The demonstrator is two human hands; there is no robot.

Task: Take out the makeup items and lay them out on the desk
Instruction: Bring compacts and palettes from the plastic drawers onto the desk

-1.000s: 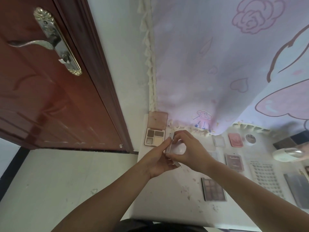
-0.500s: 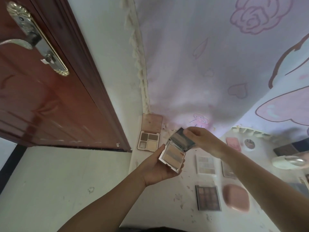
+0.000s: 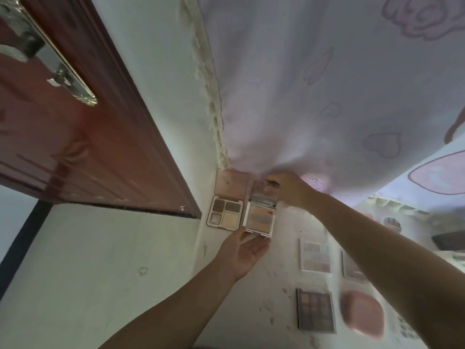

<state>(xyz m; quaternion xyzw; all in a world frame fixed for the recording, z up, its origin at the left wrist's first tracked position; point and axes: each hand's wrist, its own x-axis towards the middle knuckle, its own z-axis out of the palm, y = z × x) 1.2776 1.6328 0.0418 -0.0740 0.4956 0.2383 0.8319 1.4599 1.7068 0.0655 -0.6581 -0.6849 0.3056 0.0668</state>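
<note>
Right hand [image 3: 289, 188] pinches the open palette [image 3: 260, 219]'s lid; left hand [image 3: 245, 255], released, touches its base. The lid could snag the curtain [image 3: 327, 96] and shift the neighbouring four-pan palette [image 3: 225, 214].

Bare forearms, no sleeves, left hand [image 3: 245, 255] & right hand [image 3: 289, 188]

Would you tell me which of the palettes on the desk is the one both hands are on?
The white-cased open palette, right of the pink four-pan palette. The right hand grips its raised lid, the left hand touches its near edge; the others lie untouched.
</note>
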